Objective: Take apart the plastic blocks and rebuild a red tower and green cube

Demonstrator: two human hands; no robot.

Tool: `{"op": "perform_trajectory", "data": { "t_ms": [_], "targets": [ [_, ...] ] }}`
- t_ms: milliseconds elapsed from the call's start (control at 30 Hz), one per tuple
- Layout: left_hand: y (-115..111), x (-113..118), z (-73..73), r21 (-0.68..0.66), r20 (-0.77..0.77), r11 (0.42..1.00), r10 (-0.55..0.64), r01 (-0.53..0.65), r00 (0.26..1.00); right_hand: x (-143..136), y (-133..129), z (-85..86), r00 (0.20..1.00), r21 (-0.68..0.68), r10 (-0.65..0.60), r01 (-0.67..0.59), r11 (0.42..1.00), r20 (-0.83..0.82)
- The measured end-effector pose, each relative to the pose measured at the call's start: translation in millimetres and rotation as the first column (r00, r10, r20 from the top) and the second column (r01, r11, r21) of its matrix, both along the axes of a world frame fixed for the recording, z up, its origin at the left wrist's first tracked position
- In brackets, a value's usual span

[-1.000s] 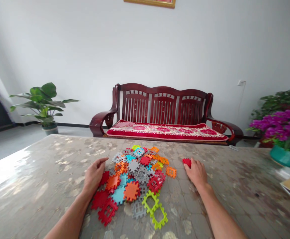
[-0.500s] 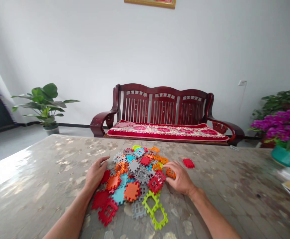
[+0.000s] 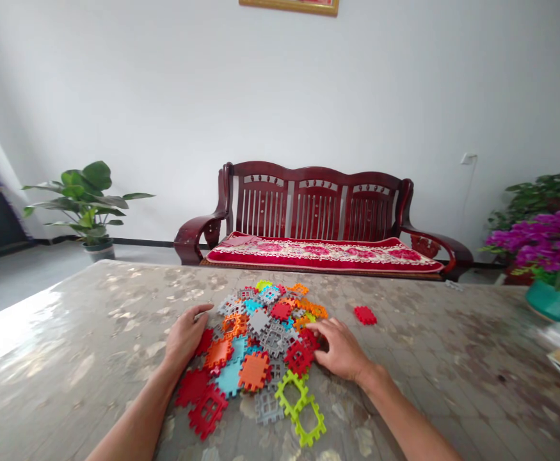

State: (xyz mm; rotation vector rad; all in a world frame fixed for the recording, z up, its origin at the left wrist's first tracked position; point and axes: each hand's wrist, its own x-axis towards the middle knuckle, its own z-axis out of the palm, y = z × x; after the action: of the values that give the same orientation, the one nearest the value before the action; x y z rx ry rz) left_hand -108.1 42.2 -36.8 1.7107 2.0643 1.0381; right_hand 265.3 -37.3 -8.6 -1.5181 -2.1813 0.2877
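Observation:
A heap of toothed plastic building tiles lies mid-table, among them an orange solid tile (image 3: 255,371), a light blue tile (image 3: 230,378), a grey window tile (image 3: 274,339) and two lime-green frame tiles (image 3: 301,404). My left hand (image 3: 187,334) rests open at the heap's left edge, beside a dark red tile (image 3: 204,342), its fingers pointing forward. At the right edge is my right hand (image 3: 341,349), thumb and forefinger apart, fingertips close to or touching the red window tiles (image 3: 299,355). Whatever lies beneath its palm is hidden.
A lone red tile (image 3: 365,315) lies right of the heap. The table (image 3: 433,358) has a patterned cover. On the right stand purple flowers in a teal pot (image 3: 555,304). Behind the table are a wooden bench (image 3: 315,198) and a potted plant (image 3: 98,246).
My right hand has shifted slightly left, against the heap. The orange lattice tile that showed by its fingers is out of sight now. My left hand has barely moved.

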Motion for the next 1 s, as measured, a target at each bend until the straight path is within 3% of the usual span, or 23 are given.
{"op": "perform_trajectory", "data": {
  "t_ms": [167, 300, 400, 533, 667, 833, 1000],
  "targets": [
    [-0.6, 0.1, 0.7, -0.007, 0.008, 1.0, 0.005, -0.005, 1.0, 0.3, 5.3, -5.5, 0.944, -0.012, -0.049, 0.047, 0.999, -0.326],
    [-0.7, 0.5, 2.4, -0.007, 0.01, 1.0, -0.01, 0.01, 1.0, 15.4, 19.5, -10.0, 0.774, -0.056, -0.14, 0.134, 0.989, -0.618],
    [0.1, -0.1, 2.5, -0.023, 0.001, 1.0, 0.0, 0.0, 1.0, 45.5, 31.1, -12.7, 0.649, -0.095, -0.267, 0.287, 0.953, -0.712],
    [3.0, -2.7, -1.8, -0.046, -0.008, 0.999, 0.004, -0.004, 1.0, 95.3, 38.1, -19.1, 0.501, -0.161, -0.488, 0.561, 0.812, -0.715],
    [6.4, -5.2, -7.6, -0.04, -0.014, 0.999, 0.004, -0.005, 1.0, 121.5, 37.9, -23.3, 0.419, -0.198, -0.622, 0.703, 0.683, -0.662],
    [8.1, -7.1, -10.3, -0.029, -0.012, 1.0, -0.002, 0.001, 1.0, 123.2, 43.1, -25.0, 0.449, -0.148, -0.676, 0.76, 0.633, -0.584],
    [8.1, -7.8, -11.4, -0.017, -0.004, 1.0, -0.001, 0.001, 1.0, 125.4, 43.8, -28.8, 0.519, -0.068, -0.768, 0.811, 0.581, -0.375]
  ]
}}
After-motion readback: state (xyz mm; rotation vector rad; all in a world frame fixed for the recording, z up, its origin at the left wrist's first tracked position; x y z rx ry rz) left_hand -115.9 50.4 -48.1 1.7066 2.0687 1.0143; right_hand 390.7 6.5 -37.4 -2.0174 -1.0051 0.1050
